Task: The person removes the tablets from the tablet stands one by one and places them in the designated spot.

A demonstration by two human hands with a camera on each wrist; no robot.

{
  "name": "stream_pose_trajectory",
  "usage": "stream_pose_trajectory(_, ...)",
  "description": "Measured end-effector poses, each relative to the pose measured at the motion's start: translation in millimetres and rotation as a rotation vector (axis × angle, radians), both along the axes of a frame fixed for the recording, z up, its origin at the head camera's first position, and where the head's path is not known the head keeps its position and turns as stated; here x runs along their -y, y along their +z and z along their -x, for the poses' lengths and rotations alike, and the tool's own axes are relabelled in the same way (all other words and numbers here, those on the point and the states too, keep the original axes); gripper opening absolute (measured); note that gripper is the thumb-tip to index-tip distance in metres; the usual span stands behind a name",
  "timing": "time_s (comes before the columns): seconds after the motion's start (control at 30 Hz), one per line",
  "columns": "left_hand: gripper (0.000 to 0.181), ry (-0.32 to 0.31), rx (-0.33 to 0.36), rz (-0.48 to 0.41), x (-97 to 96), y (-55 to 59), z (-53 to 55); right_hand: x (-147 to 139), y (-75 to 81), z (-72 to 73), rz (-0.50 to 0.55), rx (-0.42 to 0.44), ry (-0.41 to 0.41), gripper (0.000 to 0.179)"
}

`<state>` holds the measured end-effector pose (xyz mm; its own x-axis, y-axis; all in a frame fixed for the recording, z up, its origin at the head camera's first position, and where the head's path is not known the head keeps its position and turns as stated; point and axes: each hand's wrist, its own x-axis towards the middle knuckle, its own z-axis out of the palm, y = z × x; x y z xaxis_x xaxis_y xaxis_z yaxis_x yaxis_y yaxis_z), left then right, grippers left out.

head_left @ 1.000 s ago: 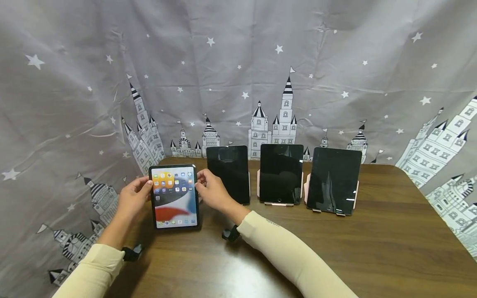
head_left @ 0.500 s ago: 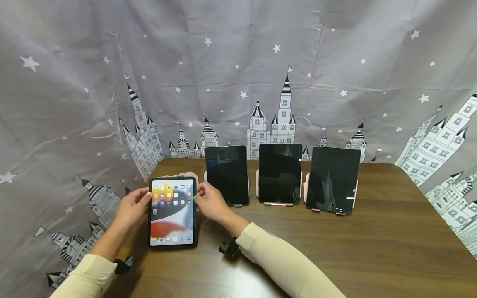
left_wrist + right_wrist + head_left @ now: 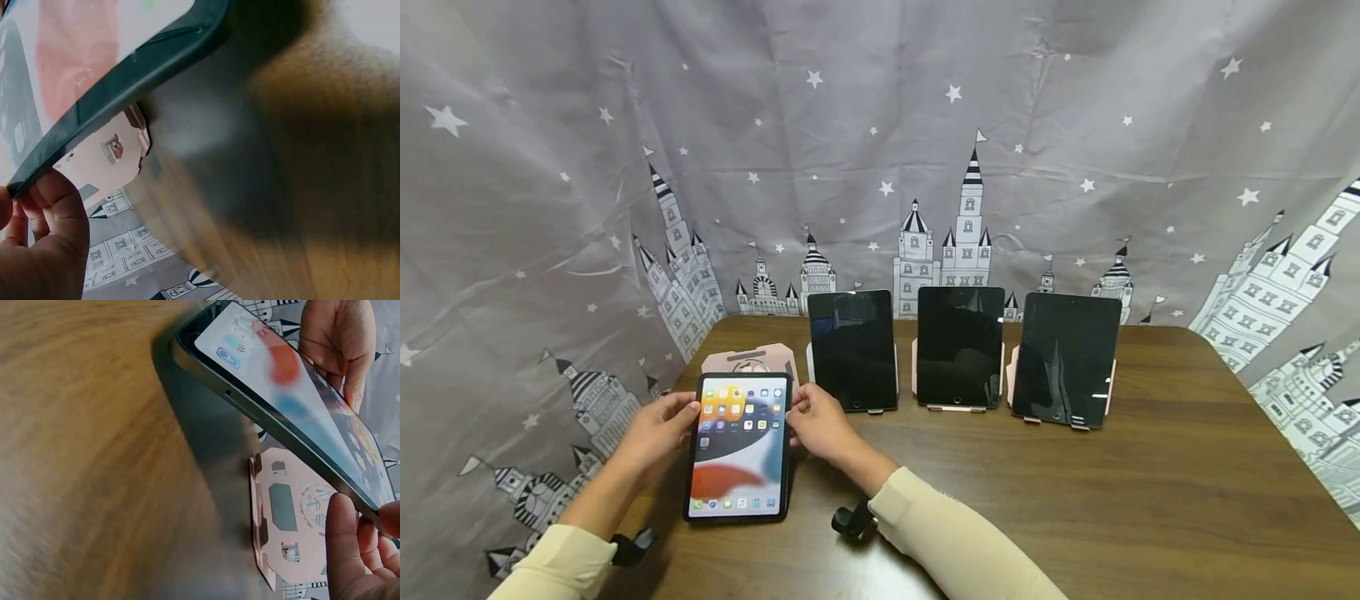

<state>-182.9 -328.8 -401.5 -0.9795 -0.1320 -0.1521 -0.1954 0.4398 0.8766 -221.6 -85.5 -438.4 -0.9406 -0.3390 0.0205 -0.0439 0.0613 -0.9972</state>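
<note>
A tablet (image 3: 737,450) with a lit home screen is held upright, tilted back, between both hands at the left of the table. My left hand (image 3: 658,429) pinches its left edge, thumb on the front and fingers behind. On the opposite edge, my right hand (image 3: 822,423) pinches the tablet at about the same height. Behind it stands a pink metal tablet stand (image 3: 752,358), mostly hidden by the tablet in the head view. The right wrist view shows the stand's cut-out plate (image 3: 290,519) and bottom lip, with the tablet apart from it.
Three tablets with dark screens, a left one (image 3: 852,350), a middle one (image 3: 960,346) and a right one (image 3: 1066,358), lean on stands along the back of the wooden table (image 3: 1000,492). A grey castle-print curtain (image 3: 850,150) hangs behind and at the left.
Both hands have drawn the lit tablet down and toward me, away from the pink stand. More of the stand shows above the tablet. The dark tablets stay in their places.
</note>
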Motion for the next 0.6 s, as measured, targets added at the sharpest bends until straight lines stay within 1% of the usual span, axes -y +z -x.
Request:
stream_pose_trajectory(0.1,0.048,-0.009,0.027,0.014,1.5,-2.4,-2.8,1,-2.6,-3.5,0.0,0.018,-0.003,0.01)
stream_pose_trajectory(0.33,0.047,-0.013,0.096,0.024,5.9,-12.1,-9.2,2,-10.4,-11.8,0.007,0.043,0.018,0.011)
stream_pose_trajectory(0.53,0.048,-0.011,0.117,0.017,7.0,-17.0,-11.4,1,-11.8,-14.9,-0.014,0.048,0.029,0.01)
stream_pose_trajectory(0.6,0.048,-0.011,0.122,0.03,7.7,-18.9,-11.8,1,-13.6,-15.5,-0.007,0.06,0.033,0.011)
